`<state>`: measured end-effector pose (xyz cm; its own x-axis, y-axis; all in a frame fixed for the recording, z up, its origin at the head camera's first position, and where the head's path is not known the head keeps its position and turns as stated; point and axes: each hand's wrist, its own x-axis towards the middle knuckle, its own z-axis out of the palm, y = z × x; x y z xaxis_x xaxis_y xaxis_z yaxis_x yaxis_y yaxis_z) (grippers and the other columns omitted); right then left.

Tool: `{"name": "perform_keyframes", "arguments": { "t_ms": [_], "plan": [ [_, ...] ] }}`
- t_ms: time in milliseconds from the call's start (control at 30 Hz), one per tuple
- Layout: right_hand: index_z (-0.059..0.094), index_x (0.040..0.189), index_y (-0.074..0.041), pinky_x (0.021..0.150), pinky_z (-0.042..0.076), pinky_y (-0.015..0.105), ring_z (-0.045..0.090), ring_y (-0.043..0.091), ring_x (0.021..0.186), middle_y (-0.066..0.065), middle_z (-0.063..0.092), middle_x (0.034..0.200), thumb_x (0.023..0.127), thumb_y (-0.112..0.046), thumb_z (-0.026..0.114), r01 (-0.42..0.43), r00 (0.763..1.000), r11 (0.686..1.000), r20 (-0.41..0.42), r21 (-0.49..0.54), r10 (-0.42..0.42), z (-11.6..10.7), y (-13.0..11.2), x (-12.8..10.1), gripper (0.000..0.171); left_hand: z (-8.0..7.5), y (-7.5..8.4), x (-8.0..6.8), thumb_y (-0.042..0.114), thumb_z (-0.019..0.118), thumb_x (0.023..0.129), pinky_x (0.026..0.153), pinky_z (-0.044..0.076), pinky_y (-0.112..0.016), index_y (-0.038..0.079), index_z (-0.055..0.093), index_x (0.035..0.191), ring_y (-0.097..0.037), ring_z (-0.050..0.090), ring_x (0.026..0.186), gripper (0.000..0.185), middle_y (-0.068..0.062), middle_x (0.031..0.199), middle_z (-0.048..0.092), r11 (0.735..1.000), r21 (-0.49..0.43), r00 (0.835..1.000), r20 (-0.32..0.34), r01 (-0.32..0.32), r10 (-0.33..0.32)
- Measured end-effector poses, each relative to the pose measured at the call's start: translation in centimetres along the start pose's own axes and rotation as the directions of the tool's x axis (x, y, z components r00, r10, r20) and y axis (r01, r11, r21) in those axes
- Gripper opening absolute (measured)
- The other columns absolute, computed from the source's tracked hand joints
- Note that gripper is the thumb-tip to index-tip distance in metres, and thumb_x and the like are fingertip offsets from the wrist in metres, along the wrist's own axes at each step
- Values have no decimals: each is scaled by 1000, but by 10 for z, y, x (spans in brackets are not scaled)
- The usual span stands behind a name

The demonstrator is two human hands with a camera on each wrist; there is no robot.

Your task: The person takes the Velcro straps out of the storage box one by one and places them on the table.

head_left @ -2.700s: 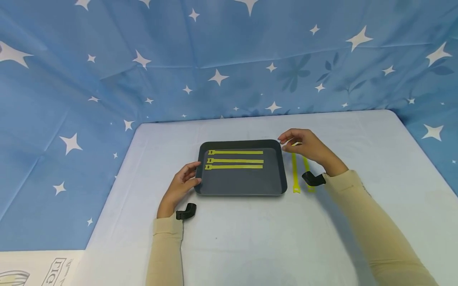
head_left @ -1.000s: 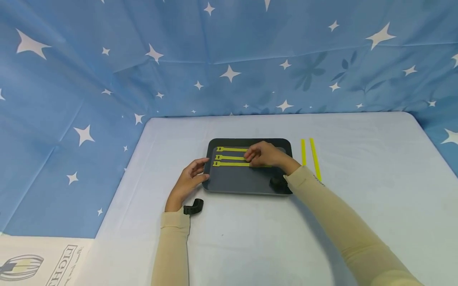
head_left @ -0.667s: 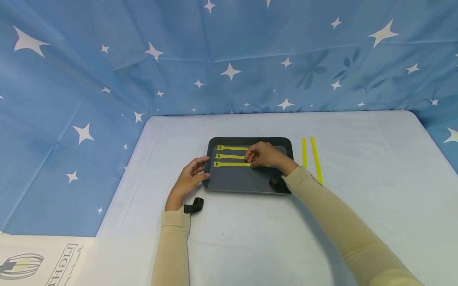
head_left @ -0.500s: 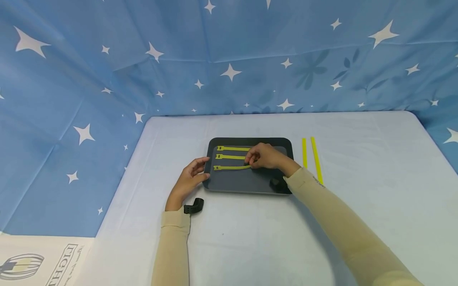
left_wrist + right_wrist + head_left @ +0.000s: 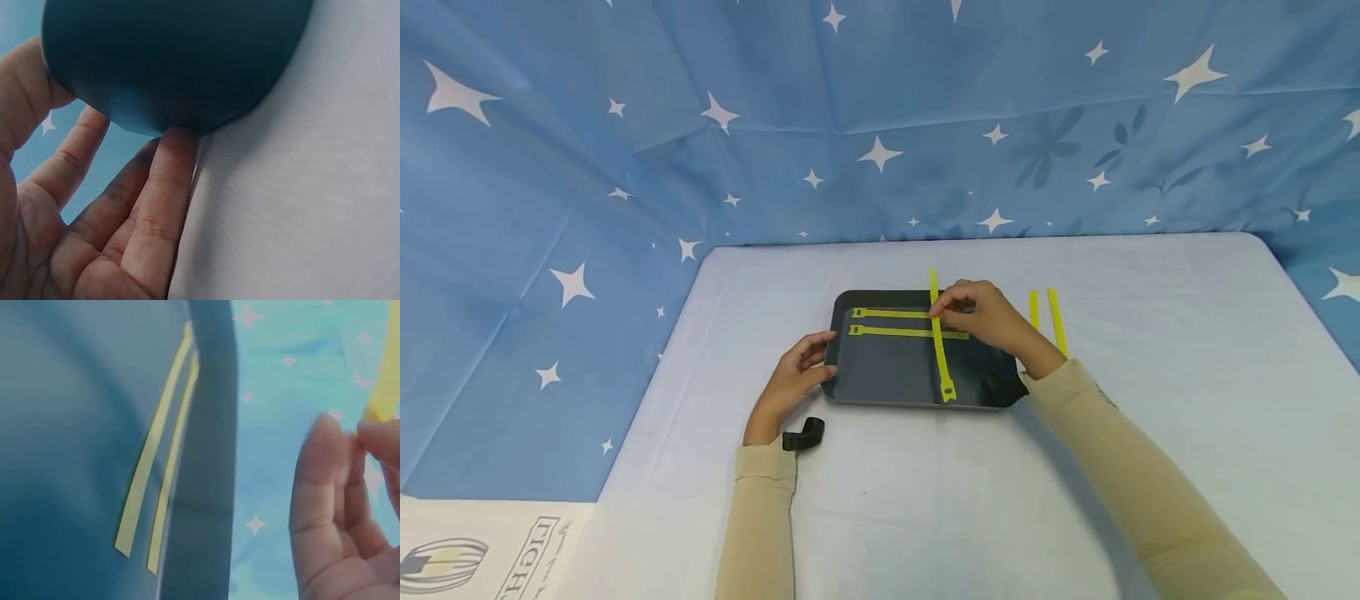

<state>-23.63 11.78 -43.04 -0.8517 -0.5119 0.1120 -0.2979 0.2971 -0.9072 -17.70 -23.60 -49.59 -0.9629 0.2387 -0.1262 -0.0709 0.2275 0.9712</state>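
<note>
My right hand [image 5: 988,317] pinches a yellow hook-and-loop cable tie [image 5: 942,358] between thumb and fingers, above the dark grey tray [image 5: 887,379]. The tie hangs with its slotted head downward, near the tray's front rim. Two more yellow ties, an upper one [image 5: 891,313] and a lower one [image 5: 902,332], lie crosswise in the tray. My left hand [image 5: 793,379] holds the tray's left edge; in the left wrist view one fingertip [image 5: 178,140] touches its outer wall. In the right wrist view only part of the held tie [image 5: 382,375] shows.
Two further yellow ties, one left [image 5: 1033,308] and one right [image 5: 1057,321], lie on the white tabletop right of the tray, partly hidden by my right arm. A blue star-patterned curtain [image 5: 775,167] hangs behind the table. A printed cloth [image 5: 490,546] shows at lower left.
My right hand has lifted the lowest tie from the tray and moved slightly up and right. That tie has turned from crosswise to nearly upright. My left hand stays at the tray's edge.
</note>
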Motion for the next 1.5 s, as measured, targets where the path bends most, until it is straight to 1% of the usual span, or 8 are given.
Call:
{"name": "perform_keyframes", "arguments": {
  "t_ms": [100, 200, 333, 433, 667, 1000, 1200, 1500],
  "plan": [
    [70, 116, 15, 82, 60, 39, 66, 24, 85, 26, 68, 115, 108, 1, 60, -59, 998, 987, -18, 148, 62, -7, -2, -8, 19, 1, 1, 0, 3, 66, 101, 111, 47, -44, 2, 49, 160, -40, 48, 148, 61, -20, 163, 47, 1000, -1, 1000, 2, 2, -2],
    [66, 121, 16, 85, 61, 37, 67, 20, 90, 29, 66, 121, 109, -3, 57, -79, 996, 977, -34, 200, 88, -12, -2, -15, 24, 2, 2, 0, 3, 66, 101, 109, 48, -38, 3, 49, 160, -39, 48, 148, 61, -20, 163, 48, 1000, 0, 1000, 5, 3, -3],
    [62, 127, 17, 86, 62, 33, 72, 16, 93, 13, 71, 118, 106, -2, 61, -101, 992, 962, -51, 253, 117, -20, 0, -25, 29, 2, 2, -1, 3, 66, 101, 106, 49, -33, 3, 49, 160, -39, 48, 148, 61, -20, 163, 48, 1000, 0, 1000, 2, 8, -8],
    [60, 130, 15, 87, 62, 33, 74, 16, 92, 2, 73, 116, 103, -1, 67, -117, 988, 954, -65, 276, 140, -27, 1, -32, 32, 2, 2, -2, 2, 66, 101, 108, 48, -35, 3, 49, 160, -39, 48, 148, 61, -20, 163, 48, 1000, 5, 1000, 0, 7, -7],
    [59, 133, 9, 86, 62, 32, 74, 14, 94, 6, 70, 124, 102, -4, 69, -149, 976, 950, -112, 273, 185, -43, 2, -49, 35, 2, 1, -4, 3, 66, 101, 114, 45, -46, 4, 49, 160, -40, 47, 149, 61, -21, 163, 47, 1000, 28, 1000, -6, 14, -14],
    [57, 130, 11, 80, 63, 29, 74, 9, 92, 1, 71, 118, 102, 2, 70, -152, 962, 957, -185, 247, 200, -72, 12, -72, 33, 2, 1, -4, 4, 66, 102, 101, 46, -21, 4, 49, 160, -40, 49, 146, 60, -23, 162, 48, 999, 43, 1000, -6, 12, -11],
    [54, 131, 12, 80, 62, 27, 72, 8, 92, -5, 69, 114, 103, -1, 70, -199, 950, 956, -197, 216, 242, -87, 17, -83, 35, 3, 1, -4, 2, 66, 103, 98, 47, -19, 3, 48, 160, -41, 48, 145, 60, -24, 162, 48, 999, 32, 1000, -3, 9, -9],
    [52, 141, 12, 85, 61, 28, 71, 5, 96, 4, 64, 120, 106, -4, 68, -267, 938, 950, -185, 159, 295, -105, 25, -98, 42, 5, 2, -5, 2, 65, 104, 98, 47, -19, 1, 46, 161, -41, 48, 145, 60, -25, 163, 46, 1000, 22, 1000, -2, 6, -6]
  ]
}}
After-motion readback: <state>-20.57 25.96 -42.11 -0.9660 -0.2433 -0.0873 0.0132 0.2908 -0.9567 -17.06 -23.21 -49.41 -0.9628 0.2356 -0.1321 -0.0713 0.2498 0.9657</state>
